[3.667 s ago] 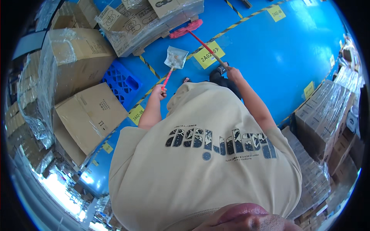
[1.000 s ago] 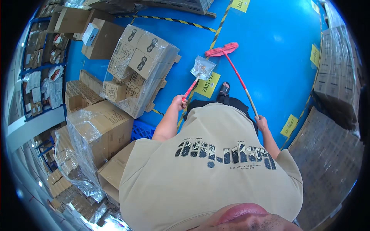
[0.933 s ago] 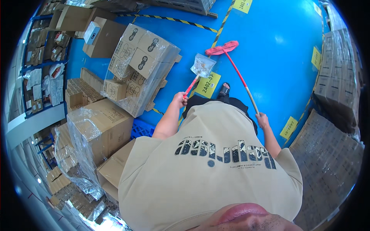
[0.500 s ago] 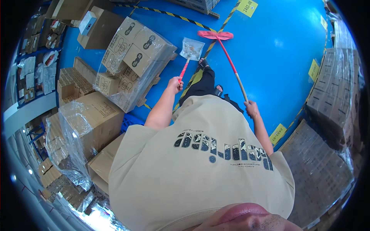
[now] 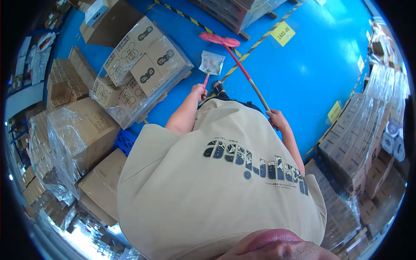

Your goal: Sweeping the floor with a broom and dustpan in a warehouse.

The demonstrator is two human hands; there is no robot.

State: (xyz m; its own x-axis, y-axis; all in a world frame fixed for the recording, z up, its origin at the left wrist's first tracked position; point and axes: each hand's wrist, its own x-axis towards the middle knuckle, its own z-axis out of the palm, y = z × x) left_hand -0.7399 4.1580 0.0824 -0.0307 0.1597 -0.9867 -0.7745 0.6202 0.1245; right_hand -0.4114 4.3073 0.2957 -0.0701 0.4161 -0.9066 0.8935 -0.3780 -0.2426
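My left hand point(image 5: 199, 92) is closed round the red handle of a dustpan. The dustpan's pale, grey-white pan point(image 5: 211, 62) is held out ahead above the blue floor, with some small debris seeming to lie in it. My right hand point(image 5: 276, 118) grips the wooden end of a long broom, whose shaft point(image 5: 245, 73) turns red lower down. Its wide pink-red head point(image 5: 219, 40) rests on the floor just beyond the pan, apart from it. One sandalled foot point(image 5: 219, 88) shows right below the pan.
On the left, a pallet of wrapped cartons point(image 5: 147, 65) stands near the dustpan, with more cartons point(image 5: 84, 125) behind it. Another loaded pallet point(image 5: 236, 13) is straight ahead. Wrapped stacks point(image 5: 353, 138) line the right. Black-and-yellow tape point(image 5: 255, 44) and yellow floor labels point(image 5: 282, 34) mark the floor.
I have moved forward over the floor, so the pallet ahead and the tape appear closer. The broom head has swung left, from the pan's right to just beyond it. Both grips are unchanged.
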